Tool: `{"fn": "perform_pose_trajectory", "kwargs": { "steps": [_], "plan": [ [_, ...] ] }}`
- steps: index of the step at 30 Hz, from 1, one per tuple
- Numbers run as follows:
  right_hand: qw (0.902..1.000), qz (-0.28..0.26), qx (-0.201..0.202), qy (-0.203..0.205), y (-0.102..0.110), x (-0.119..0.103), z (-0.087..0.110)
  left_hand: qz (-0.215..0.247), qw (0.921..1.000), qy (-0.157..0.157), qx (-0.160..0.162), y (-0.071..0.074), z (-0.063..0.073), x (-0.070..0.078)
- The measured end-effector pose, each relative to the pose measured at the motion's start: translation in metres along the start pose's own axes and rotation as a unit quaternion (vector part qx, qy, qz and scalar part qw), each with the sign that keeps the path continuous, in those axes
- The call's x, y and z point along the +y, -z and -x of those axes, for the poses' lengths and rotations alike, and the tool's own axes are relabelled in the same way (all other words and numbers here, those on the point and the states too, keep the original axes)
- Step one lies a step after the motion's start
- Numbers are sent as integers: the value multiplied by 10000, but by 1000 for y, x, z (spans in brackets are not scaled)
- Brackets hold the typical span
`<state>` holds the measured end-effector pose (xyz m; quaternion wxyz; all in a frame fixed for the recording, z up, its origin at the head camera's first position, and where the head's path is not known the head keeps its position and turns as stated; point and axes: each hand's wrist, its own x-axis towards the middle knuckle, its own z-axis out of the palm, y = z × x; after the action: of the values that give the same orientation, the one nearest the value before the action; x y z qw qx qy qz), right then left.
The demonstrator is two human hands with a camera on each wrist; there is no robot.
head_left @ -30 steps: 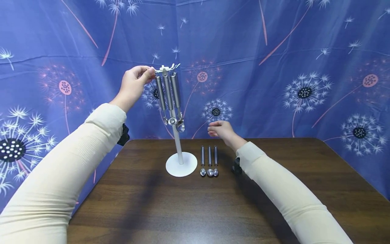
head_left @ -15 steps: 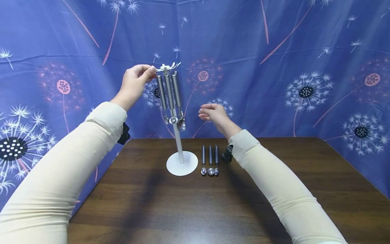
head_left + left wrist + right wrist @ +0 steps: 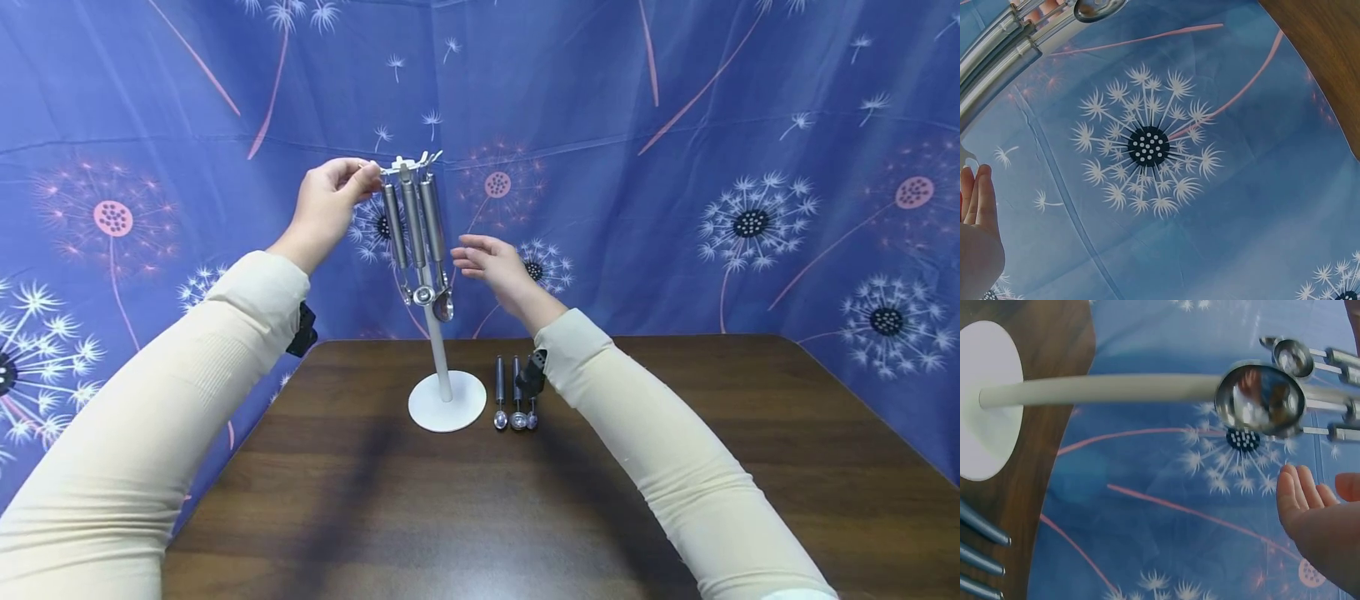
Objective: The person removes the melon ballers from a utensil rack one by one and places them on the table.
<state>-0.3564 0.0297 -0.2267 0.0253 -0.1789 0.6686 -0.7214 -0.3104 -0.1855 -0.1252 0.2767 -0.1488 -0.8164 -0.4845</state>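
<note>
A white utensil stand (image 3: 438, 358) with a round base carries a ring of hooks at its top. Several steel-handled utensils (image 3: 432, 221) with small round spoon heads hang from those hooks. My left hand (image 3: 330, 200) pinches the hook at the stand's upper left between thumb and fingers; in the left wrist view only part of this hand (image 3: 980, 244) shows at the edge. To the right of the hanging handles my right hand (image 3: 495, 265) is raised, fingers loosely extended and holding nothing. In the right wrist view it (image 3: 1322, 531) lies just below the shiny spoon bowls (image 3: 1260, 400).
Three similar steel utensils (image 3: 500, 383) lie side by side on the brown wooden table (image 3: 435, 517), right of the stand's base. My right wrist camera overlaps the rightmost one. A blue dandelion-print cloth (image 3: 615, 208) hangs behind the table.
My right hand has risen and moved left, from above the lying utensils to beside the hanging ones, its fingers spreading a little. My left hand has kept its place at the hook.
</note>
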Motion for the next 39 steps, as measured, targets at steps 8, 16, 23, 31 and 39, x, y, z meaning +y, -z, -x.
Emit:
{"fn": "perform_pose_trajectory", "kwargs": {
  "steps": [8, 16, 23, 31, 39],
  "plan": [
    [9970, -149, -64, 756, -21, -2, -4, 41, 10000, -36, -7, 1, 0, 2],
    [9951, 72, 245, 956, -26, -1, -6, 103, 9999, -68, 17, 2, 0, 1],
    [9937, 115, 387, 1048, -25, -8, -4, -18, 10000, -50, 1, 2, 0, 3],
    [9948, 41, 510, 875, -22, -16, -4, -202, 9998, -5, 79, 2, 0, 2],
    [9943, -212, 675, 792, -18, -18, -2, -397, 9991, 6, 158, 4, 2, 2]
  ]
}}
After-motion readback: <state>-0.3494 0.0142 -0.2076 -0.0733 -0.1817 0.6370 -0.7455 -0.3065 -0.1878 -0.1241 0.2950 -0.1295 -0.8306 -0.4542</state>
